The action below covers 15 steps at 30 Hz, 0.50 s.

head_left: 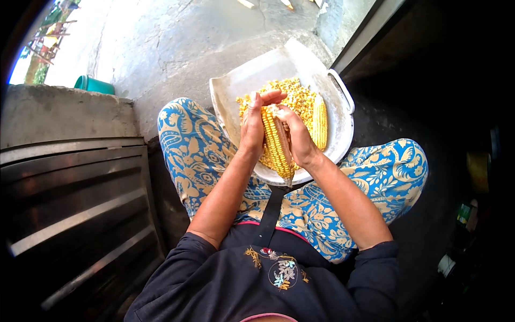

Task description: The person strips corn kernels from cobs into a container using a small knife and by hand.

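Note:
Between my two hands is a corn cob (276, 142), partly stripped, with yellow kernel rows on its left and a bare brownish strip on its right. My left hand (255, 122) is closed along the left side and far end of the cob. Against its right side presses my right hand (296, 134), fingers bent near the top. The cob is tilted, its narrow tip toward me, over a white basin (230, 86) set between my legs. Loose corn kernels (295, 94) lie in the basin. A second cob (319, 123), full of kernels, rests at its right side.
A teal bucket (95, 85) stands behind the low concrete wall (64, 115) at left. Below that wall is a ridged metal panel (80, 198). Pale pieces (245, 4) lie on the concrete floor (188, 32) ahead. The right side is dark, with several objects hard to make out.

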{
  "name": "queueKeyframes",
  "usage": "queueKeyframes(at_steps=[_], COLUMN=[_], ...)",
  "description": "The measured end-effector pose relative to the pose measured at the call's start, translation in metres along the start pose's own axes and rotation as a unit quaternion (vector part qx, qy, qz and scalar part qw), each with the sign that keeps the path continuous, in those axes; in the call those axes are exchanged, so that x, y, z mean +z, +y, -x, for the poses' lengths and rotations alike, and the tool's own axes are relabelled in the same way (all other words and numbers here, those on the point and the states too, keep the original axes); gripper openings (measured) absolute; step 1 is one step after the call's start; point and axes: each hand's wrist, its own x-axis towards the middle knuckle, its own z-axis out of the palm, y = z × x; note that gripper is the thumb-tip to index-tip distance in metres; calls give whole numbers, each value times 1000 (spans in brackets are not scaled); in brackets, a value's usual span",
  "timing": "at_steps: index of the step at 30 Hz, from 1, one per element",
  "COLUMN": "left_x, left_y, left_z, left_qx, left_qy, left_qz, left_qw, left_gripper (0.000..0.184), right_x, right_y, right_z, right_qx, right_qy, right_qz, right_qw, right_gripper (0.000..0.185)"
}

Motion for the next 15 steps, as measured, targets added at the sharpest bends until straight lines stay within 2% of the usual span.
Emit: queueKeyframes(at_steps=[2, 4, 6, 7, 10, 15], left_x=[-6, -2, -7, -6, -2, -4], left_y=[-3, -2, -10, -11, -3, -12], left_z=[-4, -4, -4, -3, 2, -1], left_qx=[-39, -3, -32, -19, 13, 4], left_qy=[9, 29, 27, 27, 4, -16], left_qz=[26, 7, -26, -39, -85, -56], left_qw=[999, 1000, 999, 999, 996, 998], left_gripper=[58, 57, 54, 54, 54, 54], right_x=[8, 13, 6, 7, 1, -4], right_y=[-5, -5, -3, 0, 4, 2], right_z=[3, 4, 4, 1, -1, -3], right_qx=[9, -5, -5, -43, -56, -73], right_qy=[23, 24, 5, 5, 62, 66], right_qz=[-10, -36, 24, 38, 166, 222], right_qw=[1000, 999, 1000, 998, 983, 970], right_gripper=[34, 38, 42, 47, 50, 52])
